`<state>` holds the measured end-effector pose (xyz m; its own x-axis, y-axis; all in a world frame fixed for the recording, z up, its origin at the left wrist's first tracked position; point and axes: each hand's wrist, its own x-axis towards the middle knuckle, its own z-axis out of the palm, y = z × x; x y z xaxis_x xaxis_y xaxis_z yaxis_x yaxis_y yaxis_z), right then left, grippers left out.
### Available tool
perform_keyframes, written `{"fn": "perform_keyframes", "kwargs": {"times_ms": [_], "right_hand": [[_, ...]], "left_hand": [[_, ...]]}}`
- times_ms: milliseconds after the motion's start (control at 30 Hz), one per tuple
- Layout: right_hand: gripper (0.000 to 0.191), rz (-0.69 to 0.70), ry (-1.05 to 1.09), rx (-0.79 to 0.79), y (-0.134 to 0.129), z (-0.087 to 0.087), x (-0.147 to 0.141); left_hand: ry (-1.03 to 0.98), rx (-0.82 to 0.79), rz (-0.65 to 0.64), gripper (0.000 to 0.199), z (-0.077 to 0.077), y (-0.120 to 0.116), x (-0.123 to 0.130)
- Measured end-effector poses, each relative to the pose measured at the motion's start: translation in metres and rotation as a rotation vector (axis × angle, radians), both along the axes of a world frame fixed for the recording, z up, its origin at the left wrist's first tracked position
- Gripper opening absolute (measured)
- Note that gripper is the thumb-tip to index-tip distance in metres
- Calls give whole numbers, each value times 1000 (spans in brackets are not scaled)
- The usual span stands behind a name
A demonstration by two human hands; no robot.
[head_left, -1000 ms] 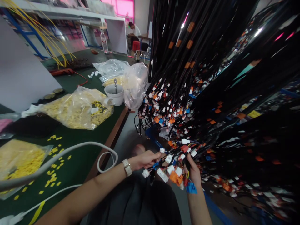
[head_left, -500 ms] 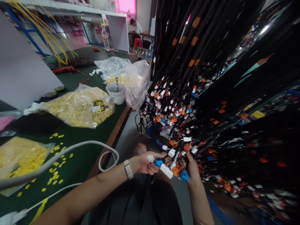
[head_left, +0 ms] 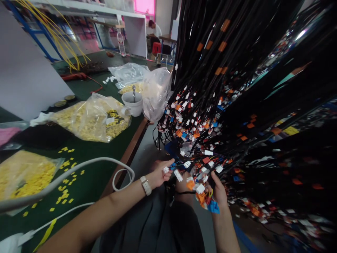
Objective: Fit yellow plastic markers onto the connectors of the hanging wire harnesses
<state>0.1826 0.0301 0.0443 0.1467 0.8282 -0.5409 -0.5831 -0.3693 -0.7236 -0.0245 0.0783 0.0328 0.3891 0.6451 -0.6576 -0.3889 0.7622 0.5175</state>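
Note:
My left hand point(head_left: 158, 175), with a white watch on the wrist, is closed on a small white connector point(head_left: 165, 170). A blue connector point(head_left: 172, 166) shows at its fingertips, and a longer white connector point(head_left: 178, 175) hangs just to the right. My right hand point(head_left: 219, 191) is wrapped round a bunch of wire harness ends. From that bunch stick out an orange connector point(head_left: 201, 199), a blue connector point(head_left: 213, 207) and a white connector point(head_left: 200, 188). The right palm and some fingers are hidden behind the wires.
Thick bundles of black harnesses point(head_left: 202, 73) hang at the right. On the green table point(head_left: 89, 154) at left lie bags of yellow parts point(head_left: 89, 117), a white mug point(head_left: 133, 103) and a grey cable point(head_left: 97, 160). A person point(head_left: 157, 31) sits far behind.
My left hand has shifted slightly left and up, and its connectors have spread away from the right-hand bunch. The orange and blue connectors at my right hand have dropped lower.

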Motion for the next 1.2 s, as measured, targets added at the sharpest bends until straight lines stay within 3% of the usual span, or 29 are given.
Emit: {"fn": "perform_keyframes", "kwargs": {"times_ms": [100, 233, 400, 567, 833, 967, 1067, 1133, 1200], "right_hand": [[34, -23, 32, 31, -6, 2, -1], [35, 89, 94, -45, -10, 3, -3], [32, -45, 59, -10, -11, -6, 0], [24, -62, 31, -17, -13, -10, 8], [26, -116, 24, -49, -11, -9, 7], [28, -89, 34, -72, -9, -13, 10], [28, -40, 56, -69, -10, -16, 15], [28, -20, 53, -75, -11, -18, 19], [28, -18, 35, -80, -13, -20, 22]], "left_hand": [[88, 73, 168, 35, 0, 4, -1], [195, 125, 304, 32, -2, 9, -2], [206, 145, 292, 23, -3, 9, -1], [177, 105, 254, 13, -3, 7, 1], [59, 1, 274, 29, 2, 1, 8], [-72, 17, 279, 30, 20, 1, 7], [-136, 48, 219, 22, 45, -11, 0], [-192, 117, 26, 17, 68, -27, -8], [-238, 205, -268, 17, 94, -49, -22]]}}
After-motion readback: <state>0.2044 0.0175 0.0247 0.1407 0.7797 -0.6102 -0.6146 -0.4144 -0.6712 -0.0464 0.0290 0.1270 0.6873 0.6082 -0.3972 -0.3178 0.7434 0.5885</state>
